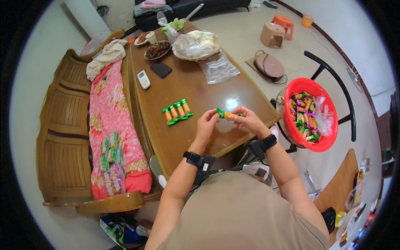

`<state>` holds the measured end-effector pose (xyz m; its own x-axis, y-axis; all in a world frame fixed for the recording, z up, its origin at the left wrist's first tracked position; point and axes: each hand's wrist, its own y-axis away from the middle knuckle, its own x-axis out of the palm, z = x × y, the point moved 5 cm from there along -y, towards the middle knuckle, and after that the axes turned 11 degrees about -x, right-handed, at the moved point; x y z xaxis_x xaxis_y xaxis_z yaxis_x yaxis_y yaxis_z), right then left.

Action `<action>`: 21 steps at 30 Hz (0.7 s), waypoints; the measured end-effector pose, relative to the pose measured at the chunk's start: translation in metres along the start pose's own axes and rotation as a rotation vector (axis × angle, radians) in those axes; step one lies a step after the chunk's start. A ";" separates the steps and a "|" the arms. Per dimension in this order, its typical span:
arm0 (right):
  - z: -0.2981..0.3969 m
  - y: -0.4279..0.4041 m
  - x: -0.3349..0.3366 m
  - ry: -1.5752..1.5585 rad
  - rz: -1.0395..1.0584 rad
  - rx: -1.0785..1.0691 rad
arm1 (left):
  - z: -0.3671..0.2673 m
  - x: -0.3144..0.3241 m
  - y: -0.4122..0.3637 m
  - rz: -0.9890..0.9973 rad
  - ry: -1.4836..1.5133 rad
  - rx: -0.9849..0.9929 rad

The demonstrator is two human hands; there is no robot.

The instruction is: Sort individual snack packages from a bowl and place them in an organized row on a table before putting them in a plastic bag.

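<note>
Between my two hands, just above the near right part of the wooden table [200, 137], is a wrapped snack stick [228, 116] in green and orange foil. My left hand [207, 122] pinches its left end, and my right hand [248, 120] has hold of the right end. Left of my hands, several matching wrapped snacks [177, 112] lie side by side in a row on the tabletop. To the right, a red plastic basin [290, 125] holds many more, in green, orange and purple wrappers, with a crumpled clear plastic bag [325, 117] on top.
A white remote control [143, 79], a black flat case [161, 69], a clear bag [218, 68] and a covered basket [197, 45] occupy the table's far half. Bagged snacks [112, 156] rest on the wooden bench's pink cover [107, 103]. A black-armed chair [347, 93] stands by the basin.
</note>
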<state>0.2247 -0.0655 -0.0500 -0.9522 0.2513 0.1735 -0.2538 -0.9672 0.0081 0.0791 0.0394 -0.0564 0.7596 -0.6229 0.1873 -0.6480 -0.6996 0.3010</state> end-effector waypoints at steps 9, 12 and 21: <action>-0.033 -0.002 0.009 -0.175 -0.174 0.069 | 0.021 -0.027 -0.009 -0.100 0.161 -0.079; -0.038 -0.002 0.006 -0.062 -0.196 0.061 | 0.024 -0.026 -0.011 -0.106 0.160 -0.090; -0.047 -0.003 0.004 0.023 -0.318 0.003 | 0.038 -0.030 -0.014 -0.154 0.140 -0.081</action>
<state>0.2140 -0.0597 -0.0955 -0.8290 0.5415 0.1396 -0.5387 -0.8403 0.0608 0.0626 0.0545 -0.1020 0.8531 -0.4525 0.2596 -0.5216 -0.7485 0.4095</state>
